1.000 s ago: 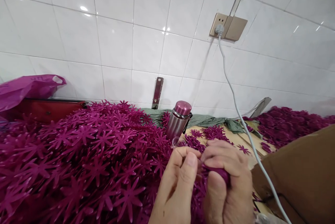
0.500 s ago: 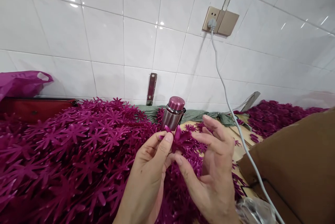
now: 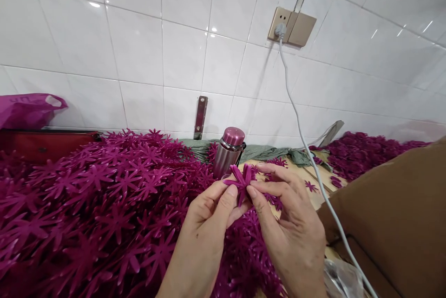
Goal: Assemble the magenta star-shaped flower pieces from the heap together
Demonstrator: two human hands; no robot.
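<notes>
A magenta artificial flower piece (image 3: pixel 241 185) with narrow pointed petals is pinched between both my hands, in front of the pile. My left hand (image 3: pixel 205 228) grips its left side between thumb and forefinger. On the other side, my right hand (image 3: pixel 287 223) closes thumb and forefinger on the petals. Parts of the piece are hidden behind the fingertips. Beneath and to the left spreads a large heap of the same star-shaped magenta flower pieces (image 3: pixel 114 214).
A steel thermos (image 3: pixel 226 156) with a pink lid stands just beyond my hands. A white cable (image 3: pixel 296 117) hangs from the wall socket (image 3: pixel 280 24) down past my right hand. At right is a brown surface (image 3: pixel 393 214); a red case (image 3: pixel 45 145) lies at left.
My right thumb and fingers have come in from apart to pinch the flower piece. Its petals now face me more plainly between both hands.
</notes>
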